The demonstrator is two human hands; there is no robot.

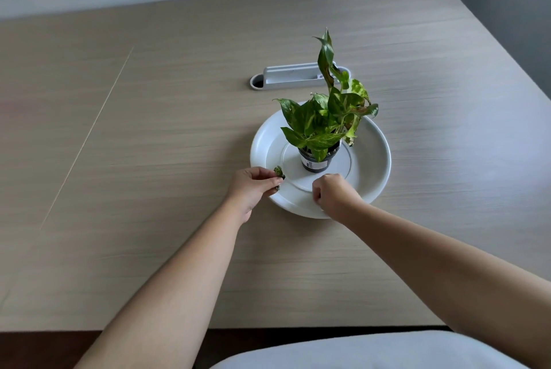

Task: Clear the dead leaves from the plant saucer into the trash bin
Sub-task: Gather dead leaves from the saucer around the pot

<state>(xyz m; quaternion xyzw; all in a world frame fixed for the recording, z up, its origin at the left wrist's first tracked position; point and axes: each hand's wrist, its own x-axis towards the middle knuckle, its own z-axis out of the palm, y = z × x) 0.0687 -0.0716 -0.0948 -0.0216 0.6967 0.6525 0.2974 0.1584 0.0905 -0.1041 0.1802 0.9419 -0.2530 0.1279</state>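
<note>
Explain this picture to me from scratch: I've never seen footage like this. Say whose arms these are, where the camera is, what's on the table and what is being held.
There is no machine here. A person wears one wide-angle camera on the head, looking down at their own bare arms.

On the wooden table sits a white saucer with a small potted plant standing in its middle. Behind it is a grey cable slot set into the table.

The left hand pinches small dark leaf pieces at the saucer's near left rim. The right hand is curled over the saucer's near edge; whether it holds anything cannot be seen. No trash bin is in view.
</note>
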